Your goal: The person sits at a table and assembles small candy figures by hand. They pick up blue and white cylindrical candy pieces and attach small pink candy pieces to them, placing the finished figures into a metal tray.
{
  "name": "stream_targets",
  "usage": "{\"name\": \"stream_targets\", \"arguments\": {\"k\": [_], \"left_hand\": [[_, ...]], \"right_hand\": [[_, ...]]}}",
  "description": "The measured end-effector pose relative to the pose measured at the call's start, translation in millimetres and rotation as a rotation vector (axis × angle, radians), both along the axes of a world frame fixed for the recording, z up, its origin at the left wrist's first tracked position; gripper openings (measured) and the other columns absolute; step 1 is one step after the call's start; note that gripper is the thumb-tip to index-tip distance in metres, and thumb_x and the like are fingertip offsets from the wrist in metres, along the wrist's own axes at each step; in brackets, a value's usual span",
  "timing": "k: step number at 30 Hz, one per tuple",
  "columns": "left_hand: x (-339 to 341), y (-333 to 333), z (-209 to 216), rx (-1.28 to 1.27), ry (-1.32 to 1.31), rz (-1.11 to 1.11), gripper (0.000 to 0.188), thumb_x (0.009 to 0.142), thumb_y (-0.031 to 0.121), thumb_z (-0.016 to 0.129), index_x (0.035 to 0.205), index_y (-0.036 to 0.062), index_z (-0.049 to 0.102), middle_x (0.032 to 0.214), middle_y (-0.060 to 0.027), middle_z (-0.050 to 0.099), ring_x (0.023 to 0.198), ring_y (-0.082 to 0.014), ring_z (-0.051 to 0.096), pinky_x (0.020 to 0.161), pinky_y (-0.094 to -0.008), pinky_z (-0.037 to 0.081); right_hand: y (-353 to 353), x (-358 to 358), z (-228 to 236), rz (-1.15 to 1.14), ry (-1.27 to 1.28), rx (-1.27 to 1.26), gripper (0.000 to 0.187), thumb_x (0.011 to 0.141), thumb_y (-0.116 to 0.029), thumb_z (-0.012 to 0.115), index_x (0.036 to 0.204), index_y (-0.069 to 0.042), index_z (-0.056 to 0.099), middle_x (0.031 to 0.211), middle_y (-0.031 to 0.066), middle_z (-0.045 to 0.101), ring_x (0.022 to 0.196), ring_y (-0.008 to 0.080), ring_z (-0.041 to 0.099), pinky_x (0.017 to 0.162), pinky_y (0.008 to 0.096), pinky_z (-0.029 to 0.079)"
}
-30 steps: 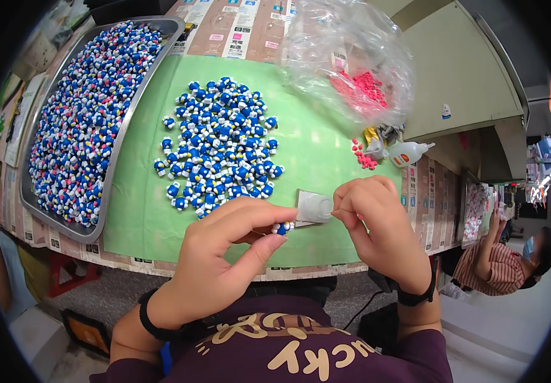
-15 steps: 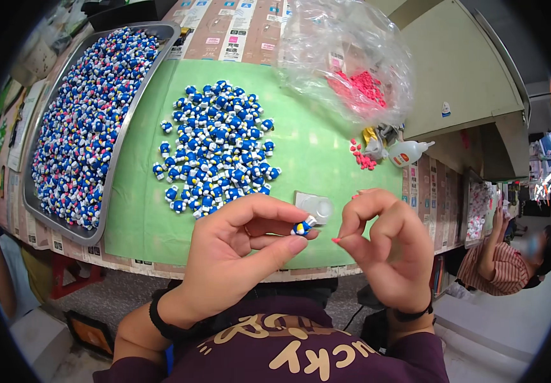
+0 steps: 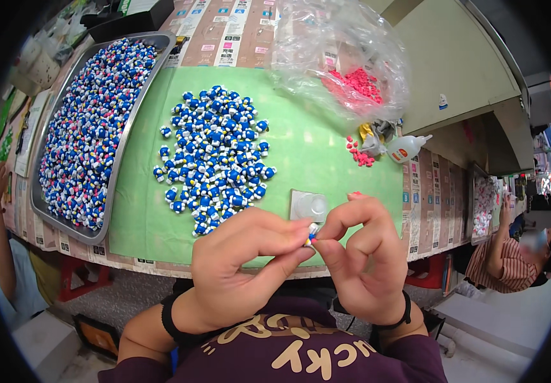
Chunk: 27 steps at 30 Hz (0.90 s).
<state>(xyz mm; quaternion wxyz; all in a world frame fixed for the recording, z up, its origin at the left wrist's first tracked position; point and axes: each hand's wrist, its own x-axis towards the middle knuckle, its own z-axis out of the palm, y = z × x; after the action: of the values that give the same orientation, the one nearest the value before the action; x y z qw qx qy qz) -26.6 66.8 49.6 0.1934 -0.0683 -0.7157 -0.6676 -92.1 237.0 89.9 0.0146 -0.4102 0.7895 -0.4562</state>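
Note:
Between the thumb and forefinger of my left hand (image 3: 240,255) is a small blue and white figurine (image 3: 312,235) with a bit of yellow. My right hand (image 3: 368,265) is closed in a pinch right against it, with a tiny pink piece (image 3: 314,241) at the fingertips; the fingers partly hide both. Just beyond my hands lies a small square block with a round disc (image 3: 308,205) on the green sheet (image 3: 301,153). To the left of it spreads a pile of like figurines (image 3: 218,147).
At the left stands a metal tray (image 3: 112,191) full of figurines. A clear plastic bag (image 3: 294,70) with pink pieces lies at the back. Right of centre are loose pink pieces (image 3: 359,155) and a white squeeze bottle (image 3: 406,148). People sit at both sides, one in a striped shirt (image 3: 505,262).
My right hand has moved left, bringing the pink piece to the figurine in my left hand. The two hands, apart before, now meet at it.

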Motion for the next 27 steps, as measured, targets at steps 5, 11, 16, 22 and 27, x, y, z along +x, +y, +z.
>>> {"name": "stream_targets", "arguments": {"k": [5,11,16,22,27], "left_hand": [[4.3,-10.0,1.1,-0.011,0.037,-0.057,0.026,0.072,-0.014,0.076,0.091,0.0007,0.067,0.095,-0.0154,0.069,0.082,-0.0183,0.067,0.071,-0.028,0.055],[26.8,-83.9,-9.5,-0.088,0.098,0.364,0.024,0.079,-0.015,0.064,0.094,0.002,0.057,0.094,-0.0127,0.059,0.07,-0.0124,0.058,0.058,-0.0236,0.051],[48.5,-174.6,-20.4,-0.407,-0.218,0.819,0.015,0.089,-0.004,0.064,0.103,0.0012,0.062,0.1,-0.0057,0.057,0.07,-0.0053,0.052,0.059,-0.019,0.043],[21.3,-135.1,-0.2,-0.715,-0.15,0.818,0.019,0.088,0.003,0.068,0.107,0.0035,0.065,0.097,-0.0029,0.062,0.075,-0.0074,0.053,0.061,-0.0219,0.042],[4.4,-45.0,-5.3,-0.778,-0.063,-0.146,0.025,0.077,0.002,0.073,0.101,0.0026,0.065,0.093,-0.0106,0.06,0.075,-0.0264,0.056,0.067,-0.0349,0.046]], "right_hand": [[0.1,1.5,-2.2,-0.047,-0.246,-0.048,0.041,0.08,0.004,0.074,0.084,-0.013,0.037,0.099,0.0091,0.054,0.088,0.0153,0.051,0.092,0.0366,0.04],[31.6,-25.7,-2.0,-0.241,-0.215,-0.113,0.038,0.077,0.007,0.074,0.081,-0.01,0.041,0.096,0.0063,0.051,0.087,0.0147,0.051,0.08,0.0279,0.044],[60.7,-37.7,-12.2,-0.341,-0.173,0.085,0.027,0.081,0.004,0.07,0.08,-0.007,0.046,0.095,0.0065,0.054,0.085,0.0147,0.053,0.08,0.0278,0.044],[68.4,-38.7,-26.3,-0.336,-0.131,0.253,0.021,0.08,0.008,0.064,0.08,-0.003,0.047,0.089,0.0074,0.057,0.083,0.0161,0.056,0.079,0.0272,0.044],[74.9,-39.0,-34.3,-0.303,-0.132,0.33,0.019,0.078,0.012,0.059,0.081,-0.002,0.047,0.085,0.0085,0.058,0.08,0.0181,0.058,0.077,0.0281,0.047]]}}
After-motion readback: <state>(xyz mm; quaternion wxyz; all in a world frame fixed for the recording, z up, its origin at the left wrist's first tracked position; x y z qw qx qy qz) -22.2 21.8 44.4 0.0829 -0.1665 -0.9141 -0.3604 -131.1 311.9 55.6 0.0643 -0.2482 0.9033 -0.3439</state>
